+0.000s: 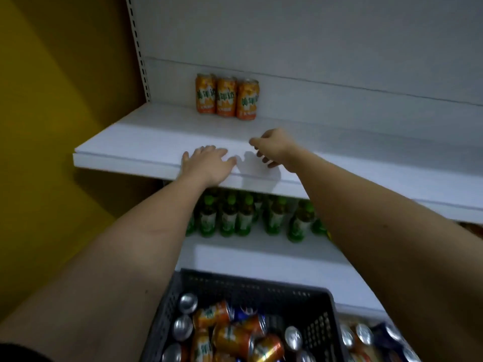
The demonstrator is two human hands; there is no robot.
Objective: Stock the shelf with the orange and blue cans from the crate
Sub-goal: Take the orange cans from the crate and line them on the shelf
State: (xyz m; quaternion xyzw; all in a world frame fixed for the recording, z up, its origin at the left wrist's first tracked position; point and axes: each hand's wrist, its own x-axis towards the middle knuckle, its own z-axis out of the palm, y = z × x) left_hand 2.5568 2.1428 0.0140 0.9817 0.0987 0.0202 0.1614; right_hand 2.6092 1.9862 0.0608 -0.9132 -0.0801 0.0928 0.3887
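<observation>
Three orange cans [226, 96] stand upright in a row at the back of the white shelf [130, 142]. My left hand [207, 164] lies flat over the shelf's front edge with its fingers spread and holds nothing. Just to its right, my right hand [273, 147] hovers above the shelf with loosely curled fingers and nothing in them. Below, a dark grey crate [251, 286] holds several orange cans [232, 338] and a blue can [244, 313] lying jumbled.
Green bottles [245, 218] line the lower shelf under the white one. A yellow wall [52, 100] is on the left. More cans [366, 338] lie to the right of the crate. A perforated shelf upright [141, 61] rises at the back left.
</observation>
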